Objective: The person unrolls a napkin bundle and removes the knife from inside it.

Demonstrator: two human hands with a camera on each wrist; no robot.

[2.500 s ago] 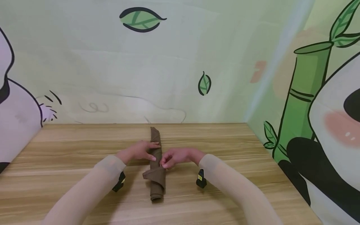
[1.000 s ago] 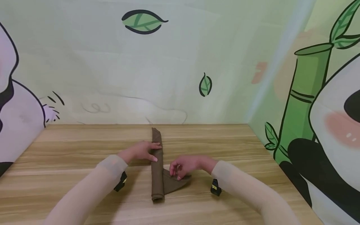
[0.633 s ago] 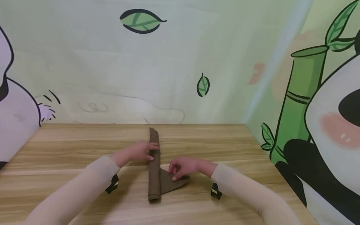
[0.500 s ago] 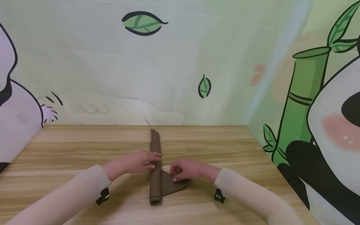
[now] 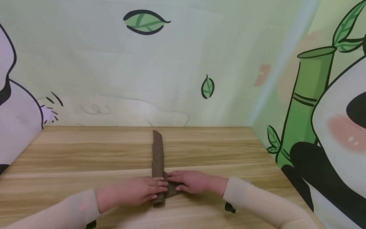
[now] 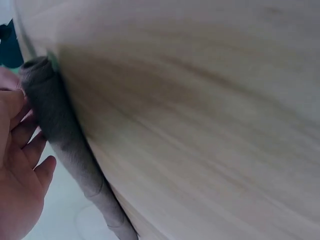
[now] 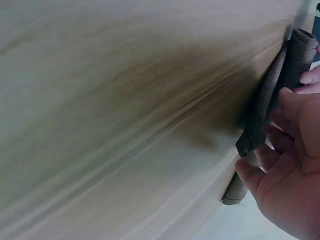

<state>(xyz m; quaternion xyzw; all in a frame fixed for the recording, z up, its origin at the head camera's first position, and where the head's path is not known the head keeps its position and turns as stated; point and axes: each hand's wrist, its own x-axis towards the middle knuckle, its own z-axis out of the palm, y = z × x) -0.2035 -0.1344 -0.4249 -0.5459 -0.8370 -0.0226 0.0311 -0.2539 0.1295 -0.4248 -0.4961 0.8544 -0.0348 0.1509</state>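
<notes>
A brown cloth [image 5: 158,156] lies rolled into a long narrow tube on the table, pointing away from me. A small flap [image 5: 172,190] of it sticks out to the right near the close end. My left hand [image 5: 128,192] lies across the near part of the roll with its fingers stretched over the top. From the right, my right hand [image 5: 195,182] touches the flap, fingers reaching to the roll and thumb lower on the flap. Up close in the right wrist view, the flap's edge [image 7: 261,112] stands beside the roll at the fingers; part of it is hidden.
The wooden table [image 5: 217,149] meets a pale wall [image 5: 183,63] painted with leaves at its back edge. On the right side wall are painted bamboo [image 5: 310,95] and a panda [image 5: 340,127]. Small black wrist cameras hang under both sleeves.
My left hand has slid down the roll toward its near end. My right hand earlier drew the flap out to the right; now its fingers have straightened and moved in toward the roll.
</notes>
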